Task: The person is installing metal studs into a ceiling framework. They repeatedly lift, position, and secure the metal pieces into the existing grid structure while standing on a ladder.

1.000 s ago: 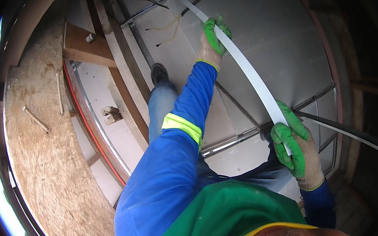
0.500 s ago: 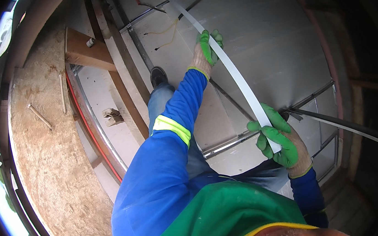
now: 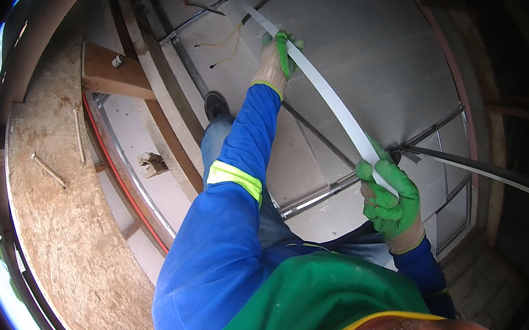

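A long, narrow white strip (image 3: 337, 107), probably a thin metal profile, runs slantwise between my gloved hands, from the far middle down toward my right side. Farther along it, my left hand (image 3: 280, 54) has its fingers closed around the strip. The near end lies in my right hand (image 3: 394, 198), whose thumb and fingers are curled about it. Both gloves are beige knit with green coating. The strip's far end reaches past my left hand, above the pale panels (image 3: 363, 58).
Dark metal rails (image 3: 485, 174) cross the panels, one jutting out at right. On the left are a rough board (image 3: 57, 212) with two bolt-like rods (image 3: 49, 171), wooden beams (image 3: 114, 72) and a red cable (image 3: 109, 160). A thin yellow wire (image 3: 227, 51) lies farther off. My shoe (image 3: 215, 104) rests beyond my left arm.
My right hand has turned, its fingers now curled round the strip's near end instead of loosely spread. My left hand and the strip have shifted slightly up and left in the picture.
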The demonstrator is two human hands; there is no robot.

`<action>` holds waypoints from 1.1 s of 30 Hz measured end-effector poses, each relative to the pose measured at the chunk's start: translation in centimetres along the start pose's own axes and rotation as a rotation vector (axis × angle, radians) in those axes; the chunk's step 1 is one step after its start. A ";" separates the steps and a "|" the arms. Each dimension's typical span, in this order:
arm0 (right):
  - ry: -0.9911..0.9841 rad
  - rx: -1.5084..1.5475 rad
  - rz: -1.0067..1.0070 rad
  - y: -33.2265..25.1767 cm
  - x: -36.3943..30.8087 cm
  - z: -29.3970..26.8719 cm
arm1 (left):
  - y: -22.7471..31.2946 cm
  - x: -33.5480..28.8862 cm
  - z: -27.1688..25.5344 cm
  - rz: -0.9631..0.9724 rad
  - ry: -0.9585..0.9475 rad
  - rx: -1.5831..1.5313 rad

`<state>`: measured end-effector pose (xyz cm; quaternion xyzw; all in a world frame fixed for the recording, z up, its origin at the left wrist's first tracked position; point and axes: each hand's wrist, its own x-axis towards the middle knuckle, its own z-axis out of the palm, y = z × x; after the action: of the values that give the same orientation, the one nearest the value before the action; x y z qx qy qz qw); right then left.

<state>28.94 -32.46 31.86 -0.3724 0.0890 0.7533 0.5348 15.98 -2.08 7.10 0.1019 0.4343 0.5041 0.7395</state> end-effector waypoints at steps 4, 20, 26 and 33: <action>0.016 -0.208 -0.014 -0.6 0.6 -3.4 | -2.4 1.4 0.6 0.059 0.112 0.189; 0.138 -0.417 -0.113 -3.7 -2.9 4.5 | -2.0 1.7 3.1 -0.143 -0.085 -0.393; 0.090 -0.828 0.003 -3.8 -3.8 8.4 | 0.4 0.4 1.8 -0.194 -0.564 -0.936; 0.093 -1.319 -0.036 2.1 -5.5 0.5 | 6.8 -3.9 9.3 -0.077 -0.665 -0.644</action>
<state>27.66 -37.15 35.29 -0.6554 -0.3743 0.6239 0.2025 17.95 0.51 18.81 0.0069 -0.0017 0.5254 0.8508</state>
